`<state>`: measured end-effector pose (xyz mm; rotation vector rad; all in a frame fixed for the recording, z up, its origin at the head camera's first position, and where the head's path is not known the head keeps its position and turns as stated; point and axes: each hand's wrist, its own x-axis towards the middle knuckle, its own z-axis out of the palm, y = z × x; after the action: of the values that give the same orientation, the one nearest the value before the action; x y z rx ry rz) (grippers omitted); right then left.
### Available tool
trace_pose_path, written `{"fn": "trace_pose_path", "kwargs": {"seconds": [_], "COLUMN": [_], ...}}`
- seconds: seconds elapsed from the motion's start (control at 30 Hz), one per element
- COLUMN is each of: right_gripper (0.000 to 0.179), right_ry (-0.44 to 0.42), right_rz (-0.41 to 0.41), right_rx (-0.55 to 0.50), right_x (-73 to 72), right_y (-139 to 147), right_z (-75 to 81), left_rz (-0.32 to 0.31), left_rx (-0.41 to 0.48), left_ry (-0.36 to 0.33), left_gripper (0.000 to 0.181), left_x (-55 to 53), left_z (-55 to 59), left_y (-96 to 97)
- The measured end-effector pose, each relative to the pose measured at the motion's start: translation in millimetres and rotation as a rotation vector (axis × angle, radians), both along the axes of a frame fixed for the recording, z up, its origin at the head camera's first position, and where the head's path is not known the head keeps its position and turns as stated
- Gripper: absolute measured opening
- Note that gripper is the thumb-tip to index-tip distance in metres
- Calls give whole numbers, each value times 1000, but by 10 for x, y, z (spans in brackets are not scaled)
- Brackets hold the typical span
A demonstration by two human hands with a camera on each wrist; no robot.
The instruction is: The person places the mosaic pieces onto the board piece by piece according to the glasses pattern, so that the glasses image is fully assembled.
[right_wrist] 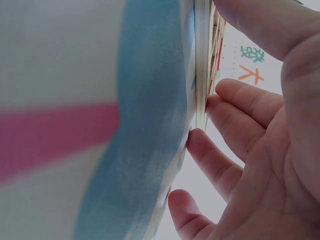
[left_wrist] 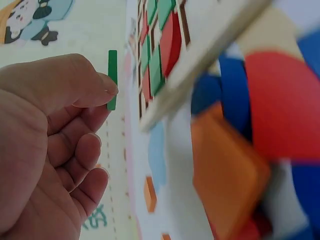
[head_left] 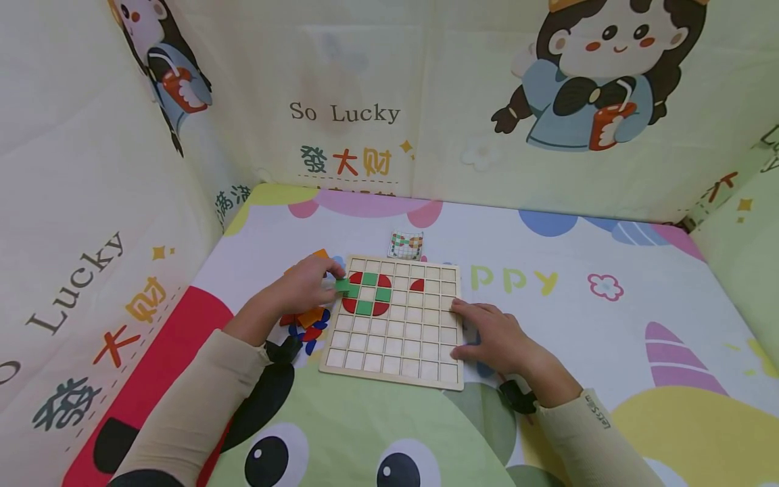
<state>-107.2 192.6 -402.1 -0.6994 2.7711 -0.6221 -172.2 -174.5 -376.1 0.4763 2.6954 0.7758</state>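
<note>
My left hand (head_left: 307, 284) pinches a green square tile (left_wrist: 112, 80) between thumb and forefinger, its other fingers loosely curled. That tile is close over the left edge of a wooden grid board (head_left: 414, 348). Near the board's upper left, green squares (head_left: 369, 279) and red rounded pieces (head_left: 381, 309) form a ring around a bare cell. A lone red quarter piece (head_left: 418, 285) sits farther right in the grid. At the board's right edge rests my right hand (head_left: 496, 338), thumb and fingers extended, with fingertips against the side of the frame in the right wrist view.
Loose orange, blue and red pieces (head_left: 312, 334) lie in a pile left of the board, partly under my left hand. A small card (head_left: 406, 245) with a coloured grid pattern lies beyond the board's far edge. Printed cloth (head_left: 450, 88) walls the table at the back and sides.
</note>
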Motion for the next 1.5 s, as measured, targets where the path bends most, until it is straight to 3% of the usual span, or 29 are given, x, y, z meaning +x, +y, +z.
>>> {"fn": "trace_pose_path", "kwargs": {"seconds": [0.23,0.37,0.73,1.13,1.5], "right_gripper": [76,76,76,76,77], "right_ry": [2,-4,-9,-11,-13], "right_rz": [-1,-5,-8,-9,-16], "right_rx": [-4,-1,-3,2,3], "right_x": [-1,-3,-8,-7,-9], "right_y": [9,9,5,3,0], "right_z": [-13,-15,-12,-15,-16], "left_rz": [-53,-100,-214,-221,-238], "left_rx": [46,23,74,-2,-63], "left_ry": [-34,-4,30,29,30], "left_gripper": [33,30,29,28,27], "left_x": [-11,-19,-56,-118,-148], "left_z": [16,12,-14,-130,-142], "left_y": [208,324,621,812,908]}}
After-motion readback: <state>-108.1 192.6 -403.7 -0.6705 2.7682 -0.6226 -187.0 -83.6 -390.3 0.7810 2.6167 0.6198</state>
